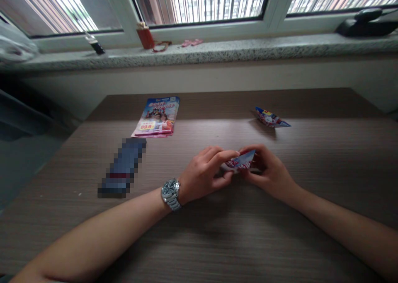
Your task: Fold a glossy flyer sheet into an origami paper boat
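Note:
My left hand point(205, 173) and my right hand point(267, 171) hold a small folded piece of glossy printed paper point(241, 162) between them, just above the wooden tabletop point(217, 241). Its blue, white and red print shows, and my fingers cover part of it. A steel wristwatch point(171, 194) sits on my left wrist. Ahead and to the right lies a similar folded paper shape point(270, 118). A glossy colour flyer point(155, 117) lies farther left of my hands, and a pixelated blue oblong object point(122, 169) lies nearer my left hand.
The table's far edge point(217, 90) stops short of a pale wall. Above it runs a speckled stone windowsill point(199, 53) holding a red cup point(145, 37), a dark bottle point(95, 44), small pink items point(192, 42) and a black object point(363, 22).

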Demonstrator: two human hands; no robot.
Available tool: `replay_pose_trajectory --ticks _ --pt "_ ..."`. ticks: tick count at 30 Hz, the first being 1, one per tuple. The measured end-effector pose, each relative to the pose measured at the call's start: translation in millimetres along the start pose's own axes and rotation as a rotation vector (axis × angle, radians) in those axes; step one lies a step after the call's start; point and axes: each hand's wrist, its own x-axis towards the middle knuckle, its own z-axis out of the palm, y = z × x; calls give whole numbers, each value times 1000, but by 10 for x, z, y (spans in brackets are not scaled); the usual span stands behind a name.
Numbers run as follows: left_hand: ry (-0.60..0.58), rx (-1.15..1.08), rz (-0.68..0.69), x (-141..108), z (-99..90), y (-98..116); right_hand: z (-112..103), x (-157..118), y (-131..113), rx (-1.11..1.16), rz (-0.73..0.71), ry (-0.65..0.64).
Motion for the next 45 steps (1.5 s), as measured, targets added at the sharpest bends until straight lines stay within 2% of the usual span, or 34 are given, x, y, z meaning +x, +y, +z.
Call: replay_pose_trajectory --ticks 5,12,26,37,45 --pt "53 -27 -73 22 -50 -3 -41 6 38 -26 -44 -4" --pt "-32 -142 -166 33 -87 -61 -100 8 45 -33 -98 -54" --pt "36 -145 -173 31 -84 -156 -170 23 82 30 15 -57" --pt "59 -143 -195 36 -94 -183 -250 63 85 -260 -116 1" --pt "49 -177 -233 33 -98 -180 -284 77 70 -373 -161 9"
